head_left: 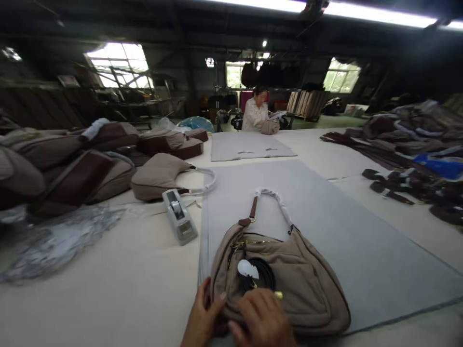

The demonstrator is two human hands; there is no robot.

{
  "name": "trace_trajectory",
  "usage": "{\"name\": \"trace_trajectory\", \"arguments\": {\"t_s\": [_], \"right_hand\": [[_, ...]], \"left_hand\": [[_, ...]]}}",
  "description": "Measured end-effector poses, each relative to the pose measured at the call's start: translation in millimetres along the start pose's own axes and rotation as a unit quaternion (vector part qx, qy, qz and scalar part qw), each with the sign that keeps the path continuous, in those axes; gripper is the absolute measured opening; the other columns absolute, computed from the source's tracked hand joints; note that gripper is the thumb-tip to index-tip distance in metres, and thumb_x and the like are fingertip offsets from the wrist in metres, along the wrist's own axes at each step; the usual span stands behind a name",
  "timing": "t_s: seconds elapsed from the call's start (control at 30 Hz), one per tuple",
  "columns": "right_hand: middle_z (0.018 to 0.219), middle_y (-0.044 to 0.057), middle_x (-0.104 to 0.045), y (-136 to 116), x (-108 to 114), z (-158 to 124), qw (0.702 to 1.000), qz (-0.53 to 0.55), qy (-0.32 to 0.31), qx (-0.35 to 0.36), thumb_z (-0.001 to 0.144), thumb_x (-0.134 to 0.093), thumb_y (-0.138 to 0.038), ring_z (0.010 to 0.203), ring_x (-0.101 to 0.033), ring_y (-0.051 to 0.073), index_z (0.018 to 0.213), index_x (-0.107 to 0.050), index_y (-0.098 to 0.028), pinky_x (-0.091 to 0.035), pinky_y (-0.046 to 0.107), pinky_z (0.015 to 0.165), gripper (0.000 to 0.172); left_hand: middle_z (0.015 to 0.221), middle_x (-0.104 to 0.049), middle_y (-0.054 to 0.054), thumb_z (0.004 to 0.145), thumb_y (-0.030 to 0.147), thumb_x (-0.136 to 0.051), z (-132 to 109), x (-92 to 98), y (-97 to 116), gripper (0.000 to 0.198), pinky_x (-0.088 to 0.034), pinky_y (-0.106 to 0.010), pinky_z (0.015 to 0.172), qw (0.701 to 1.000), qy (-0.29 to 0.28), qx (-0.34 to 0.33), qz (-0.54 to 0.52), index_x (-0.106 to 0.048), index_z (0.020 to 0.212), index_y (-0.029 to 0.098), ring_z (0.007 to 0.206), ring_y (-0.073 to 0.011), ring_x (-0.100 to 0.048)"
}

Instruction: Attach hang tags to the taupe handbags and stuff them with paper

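A taupe handbag [304, 289] with brown trim and gold zips lies in front of me, its wrapped handle [278, 196] pointing away. On its front rests a coiled black strap [266, 273] with a white oval tag [248, 269] and a gold-coloured end. My left hand [204, 313] grips the bag's lower left edge, thumb on the front. Over the lower front, just below the coil, my right hand [265, 318] has its fingers curled in against the bag. Whatever lies between those fingers is hidden.
A grey-white tape dispenser [180, 217] stands left of the handbag, near another taupe bag [159, 177]. Bags are piled at far left, beside crumpled plastic [68, 238]. Grey sheets [343, 236] cover the table. Brown straps [398, 185] lie right. A person [255, 113] works across the table.
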State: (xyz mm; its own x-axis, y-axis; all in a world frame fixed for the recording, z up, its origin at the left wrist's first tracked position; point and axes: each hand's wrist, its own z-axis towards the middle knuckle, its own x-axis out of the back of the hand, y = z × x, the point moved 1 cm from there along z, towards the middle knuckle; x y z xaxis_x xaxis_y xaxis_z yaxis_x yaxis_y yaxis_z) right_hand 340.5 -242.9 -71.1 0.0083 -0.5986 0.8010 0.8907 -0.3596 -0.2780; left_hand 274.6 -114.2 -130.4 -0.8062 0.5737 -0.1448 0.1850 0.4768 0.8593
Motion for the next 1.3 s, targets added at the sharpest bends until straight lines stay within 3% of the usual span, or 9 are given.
{"name": "trace_trajectory", "arguments": {"t_s": [0.2,0.3,0.53,0.67,0.77,0.9,1.0,1.2,1.3], "right_hand": [[0.087,0.003,-0.067,54.8,18.7,17.7,0.991,-0.068,-0.114,0.022,0.067,-0.074,-0.025,0.106,-0.053,0.029,0.082,-0.061,-0.021,-0.024,0.052,0.100,0.020],[0.082,0.000,-0.066,56.8,30.6,24.9,0.981,-0.068,-0.157,0.087,0.062,-0.078,-0.022,0.103,-0.055,0.027,0.079,-0.061,-0.021,-0.014,0.055,0.105,0.024],[0.084,0.001,-0.068,45.8,13.0,52.6,0.958,-0.060,-0.208,0.190,0.058,-0.080,-0.019,0.104,-0.055,0.029,0.084,-0.064,-0.023,-0.016,0.059,0.102,0.030],[0.093,0.005,-0.068,-20.9,-46.5,71.1,0.934,-0.024,-0.274,0.229,0.068,-0.074,-0.023,0.110,-0.052,0.028,0.087,-0.065,-0.021,-0.029,0.050,0.097,0.021],[0.095,0.010,-0.067,-72.9,-86.6,88.2,0.928,-0.038,-0.281,0.243,0.075,-0.066,-0.019,0.109,-0.051,0.029,0.088,-0.066,-0.017,-0.038,0.044,0.088,0.012],[0.086,0.012,-0.067,-107.1,-122.4,107.8,0.923,-0.032,-0.281,0.260,0.081,-0.055,-0.013,0.100,-0.054,0.029,0.082,-0.067,-0.016,-0.043,0.042,0.083,0.013],[0.101,0.009,-0.065,-104.6,-127.8,110.4,0.919,-0.007,-0.280,0.279,0.079,-0.059,-0.019,0.108,-0.051,0.025,0.094,-0.066,-0.018,-0.042,0.036,0.091,0.016],[0.130,0.021,-0.045,-27.7,-106.7,84.4,0.996,-0.048,-0.080,0.013,0.085,-0.048,-0.044,0.122,-0.040,0.035,0.125,-0.048,-0.010,-0.039,0.049,0.095,0.053],[0.115,0.019,-0.056,-3.5,-109.5,64.5,0.989,-0.021,-0.126,-0.074,0.082,-0.049,-0.045,0.098,-0.057,0.032,0.133,-0.038,-0.009,-0.049,0.046,0.080,0.063]], "left_hand": [[0.112,-0.061,-0.015,0.068,0.023,-0.056,-7.3,-6.1,9.3,0.058,-0.044,-0.035,0.091,0.994,-0.001,-0.087,0.070,-0.041,0.123,0.010,0.101,-0.0247,-0.060],[0.106,-0.065,-0.011,0.068,0.020,-0.051,-20.8,23.9,20.4,0.051,-0.048,-0.034,0.084,0.994,-0.025,-0.091,0.052,-0.047,0.118,0.013,0.093,-0.0231,-0.063],[0.099,-0.069,-0.005,0.066,0.023,-0.053,-64.1,222.8,54.7,0.044,-0.050,-0.033,0.082,0.986,0.060,-0.094,0.125,-0.056,0.109,0.015,0.092,-0.0226,-0.064],[0.093,-0.068,-0.011,0.072,0.032,-0.049,-88.7,307.4,74.8,0.035,-0.048,-0.048,0.086,0.874,0.229,-0.209,0.374,-0.061,0.098,0.013,0.093,-0.0292,-0.062],[0.108,-0.063,-0.013,0.074,0.030,-0.048,-93.6,301.2,79.4,0.036,-0.036,-0.051,0.100,0.822,0.257,-0.268,0.431,-0.061,0.104,0.014,0.110,-0.0294,-0.052],[0.121,-0.057,-0.010,0.067,0.006,-0.045,-72.5,233.2,71.3,0.050,-0.039,-0.041,0.100,0.727,0.033,-0.377,0.572,-0.056,0.115,0.017,0.117,-0.0235,-0.046],[0.104,-0.060,-0.010,0.064,0.004,-0.046,-56.1,204.4,65.5,0.042,-0.050,-0.037,0.080,0.662,-0.041,-0.404,0.629,-0.058,0.102,0.017,0.099,-0.0239,-0.053],[0.076,-0.052,-0.006,0.075,0.004,-0.036,-76.5,248.9,72.0,0.021,-0.048,-0.032,0.071,0.694,0.023,-0.483,0.534,-0.050,0.067,0.018,0.079,-0.0177,-0.052],[0.077,-0.054,-0.004,0.076,0.005,-0.038,-94.4,272.3,75.5,0.021,-0.049,-0.032,0.079,0.721,0.105,-0.507,0.460,-0.050,0.067,0.019,0.087,-0.0176,-0.055]]}}
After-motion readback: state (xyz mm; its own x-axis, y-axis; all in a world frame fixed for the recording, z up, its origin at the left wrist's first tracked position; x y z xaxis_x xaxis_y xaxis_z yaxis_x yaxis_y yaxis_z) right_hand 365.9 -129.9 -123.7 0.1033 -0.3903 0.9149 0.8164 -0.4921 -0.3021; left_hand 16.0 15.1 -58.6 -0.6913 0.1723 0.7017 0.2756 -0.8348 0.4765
